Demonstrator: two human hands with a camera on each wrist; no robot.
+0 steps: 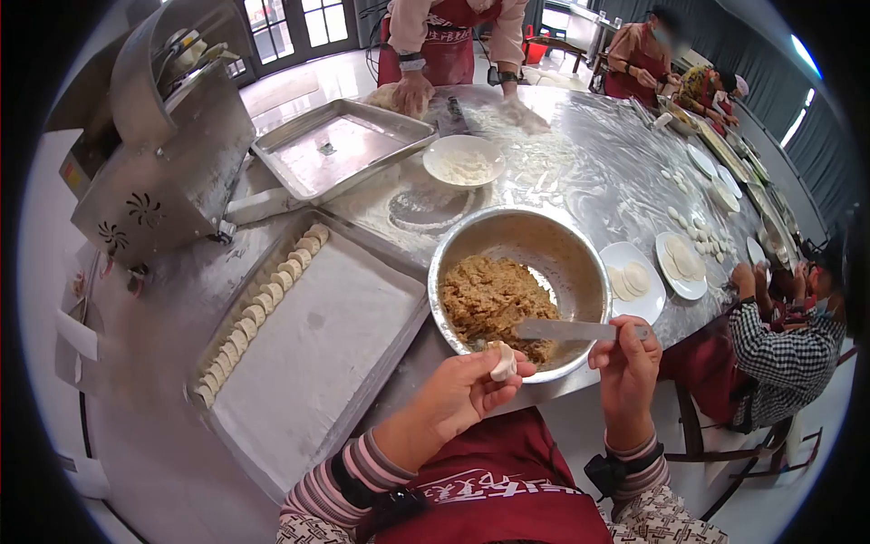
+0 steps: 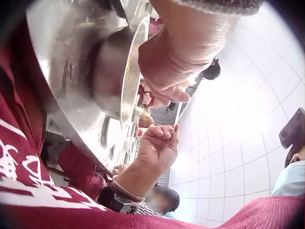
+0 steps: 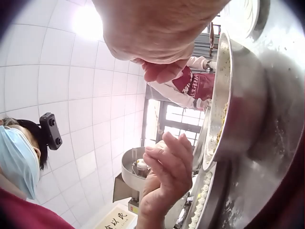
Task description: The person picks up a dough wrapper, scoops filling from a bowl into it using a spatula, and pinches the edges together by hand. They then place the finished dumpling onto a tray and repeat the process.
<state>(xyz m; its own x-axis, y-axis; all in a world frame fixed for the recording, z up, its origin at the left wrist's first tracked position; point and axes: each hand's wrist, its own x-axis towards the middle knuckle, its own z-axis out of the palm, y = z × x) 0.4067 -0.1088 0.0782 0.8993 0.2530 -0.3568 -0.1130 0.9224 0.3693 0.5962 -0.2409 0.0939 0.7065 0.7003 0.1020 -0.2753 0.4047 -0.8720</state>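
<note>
Pinching a small piece of dough (image 1: 504, 362) between thumb and curled fingers, the left hand (image 1: 453, 399) is nearly closed; the right hand (image 1: 629, 367) grips the end of a flat spatula (image 1: 566, 330), its blade over the brown filling (image 1: 494, 295). The step looks like filling or closing one wrapper; how far it is sealed, I cannot tell. The next move seems to call for steady pressure along the dough's edge, blade clear. Just beyond both hands is the metal bowl (image 1: 587, 281); farther out, left of the left hand, a row of shaped dough pieces (image 1: 256, 315) lines the tray (image 1: 317, 363), while round wrappers (image 1: 629, 281) lie on a plate (image 1: 651, 311) beyond the right.
</note>
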